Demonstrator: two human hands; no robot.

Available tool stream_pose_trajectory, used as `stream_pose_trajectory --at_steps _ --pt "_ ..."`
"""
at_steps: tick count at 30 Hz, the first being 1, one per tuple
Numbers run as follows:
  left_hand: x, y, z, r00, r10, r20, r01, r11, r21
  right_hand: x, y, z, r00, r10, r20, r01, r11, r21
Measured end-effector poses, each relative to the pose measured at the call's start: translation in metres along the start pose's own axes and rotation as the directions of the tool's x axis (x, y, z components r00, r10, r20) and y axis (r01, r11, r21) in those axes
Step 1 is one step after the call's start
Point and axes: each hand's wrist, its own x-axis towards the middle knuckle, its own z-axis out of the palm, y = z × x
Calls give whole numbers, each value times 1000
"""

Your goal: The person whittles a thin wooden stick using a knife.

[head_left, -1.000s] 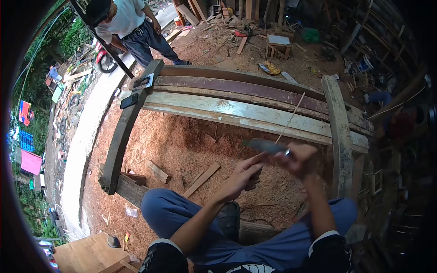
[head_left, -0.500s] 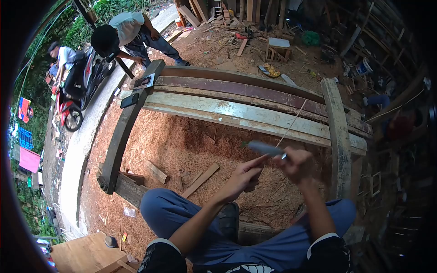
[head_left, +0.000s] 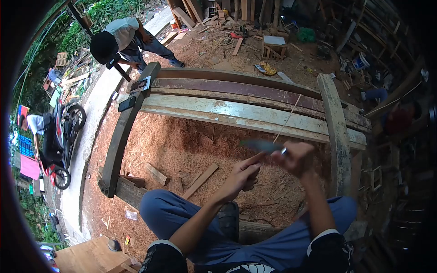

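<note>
Head view: our right hand (head_left: pixel 297 159) grips the knife (head_left: pixel 260 145), left hand (head_left: pixel 241 177) curls beside it, hold unclear, thin stick (head_left: pixel 288 117) angled toward the planks (head_left: pixel 227 108), likely to clear our knees (head_left: pixel 157 204)

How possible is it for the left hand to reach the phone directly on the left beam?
Probably not without leaning: the way looks free, but the phone lies well beyond the left hand.

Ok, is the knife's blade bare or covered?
Bare. The knife in the right hand shows its grey blade, blurred, with no sheath visible over it.
</note>
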Motion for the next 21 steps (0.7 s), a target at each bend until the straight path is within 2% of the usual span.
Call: stream_pose_trajectory --at_steps 1,2,3,6,7,10,12,14,15,18,19,21 --pt "0 3 2 997 58 43 -58 998 -1 2 8 -7 991 128 -35 -128 992 16" --pt "0 3 2 998 53 46 -54 999 6 3 17 -12 965 252 -70 -250 967 36" --pt "-1 3 2 998 48 48 -49 999 15 4 26 -14 979 181 -94 -183 983 -13" --pt "2 -4 -2 1000 4 26 -5 1000 12 -2 3 3 988 81 -134 -81 997 10" --pt "2 -6 -3 1000 -20 14 20 1000 9 -2 -12 1 1000 -1 16 0 999 54" --pt "1 -3 -2 1000 -22 1 21 998 55 -1 -9 3 997 -65 45 64 998 10" --pt "-2 3 0 998 21 57 -23 999 37 1 15 -6 990 133 -42 -132 991 31" --pt "-3 4 1 996 43 79 -45 998 32 0 34 -10 940 323 -112 -322 946 26" --pt "-3 1 0 996 40 76 -43 998 38 0 32 -11 941 326 -93 -325 945 23" --pt "-1 -3 -1 1000 19 12 -19 1000 19 -3 -2 4 979 205 -7 -202 972 121" --pt "0 -4 -2 1000 5 -18 -5 1000 10 0 -13 0 992 91 89 -100 990 103" --pt "3 -7 -4 999 3 -38 -2 1000 29 2 -16 -1 991 109 75 -118 985 130"
